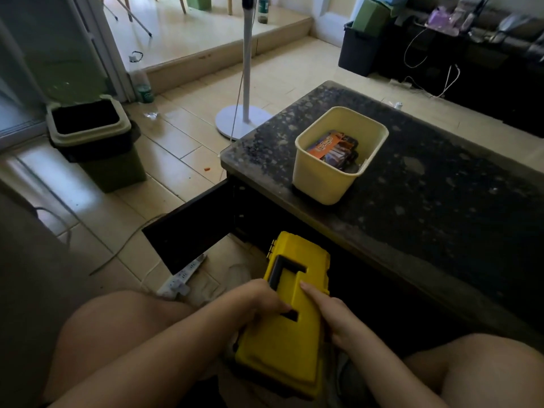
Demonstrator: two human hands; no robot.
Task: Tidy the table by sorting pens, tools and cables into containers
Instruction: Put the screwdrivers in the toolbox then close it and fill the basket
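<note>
A yellow toolbox (290, 328) with its lid closed and a black handle lies between my knees, below the table's near edge. My left hand (259, 301) grips it at the left, fingers curled into the handle recess. My right hand (332, 316) holds its right side, with the forefinger stretched along the lid. On the dark speckled table (426, 187) stands a pale yellow bin (323, 175) holding orange and dark packets.
The table's dark cabinet door (188, 231) hangs open at the left. A white power strip (182, 278) lies on the tiled floor beneath it. A green waste bin (94, 139) and a white stand base (241, 119) are on the floor farther off.
</note>
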